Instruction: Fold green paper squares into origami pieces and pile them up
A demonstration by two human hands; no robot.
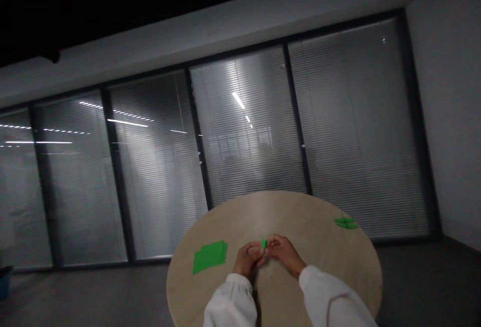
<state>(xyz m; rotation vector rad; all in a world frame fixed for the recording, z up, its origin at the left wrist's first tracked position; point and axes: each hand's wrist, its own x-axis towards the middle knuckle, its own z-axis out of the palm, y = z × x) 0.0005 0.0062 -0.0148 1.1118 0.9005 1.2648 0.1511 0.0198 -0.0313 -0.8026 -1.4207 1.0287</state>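
Between my two hands, over the middle of the round table, is a small piece of folded green paper (263,243). The fingers of my left hand (248,258) pinch it from the left. From the right, the fingertips of my right hand (283,252) close on it too. My fingers partly cover the paper, so its exact shape is hard to make out. A stack of flat green paper sheets (209,256) lies left of my left hand, its sheets slightly askew. Several small folded green paper pieces (345,223) lie together near the table's right edge.
The round wooden table (278,207) has its far edge close to a glass partition with blinds (248,167). A white wall (451,116) rises on the right. At the far left, a blue container (4,287) stands on the floor.
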